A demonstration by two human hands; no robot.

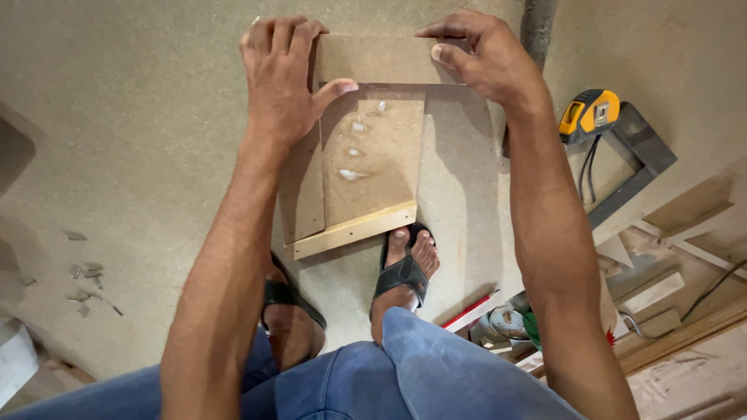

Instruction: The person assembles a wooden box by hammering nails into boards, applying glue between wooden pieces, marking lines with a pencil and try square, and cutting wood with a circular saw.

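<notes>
While standing over the floor [117, 140], gripping small board [377, 59] with left hand [282, 82] and right hand [484, 56], long axis crosswise atop upright panel [372, 155]

view count: one, head camera only; no second view, nothing shared.
position: worn on the person's head, above their own arms and knees.
facing: steeply down, nearly straight at the floor [117, 155].
nearness: close; forearms fill the middle, left hand [282, 82] and right hand [481, 56] near the top edge.
centre: fibreboard panel assembly [366, 148] between the hands.
bottom edge: blue jeans and sandalled feet [405, 268].
right edge: yellow tape measure [590, 114], wood offcuts [661, 292], partly cut off.
</notes>
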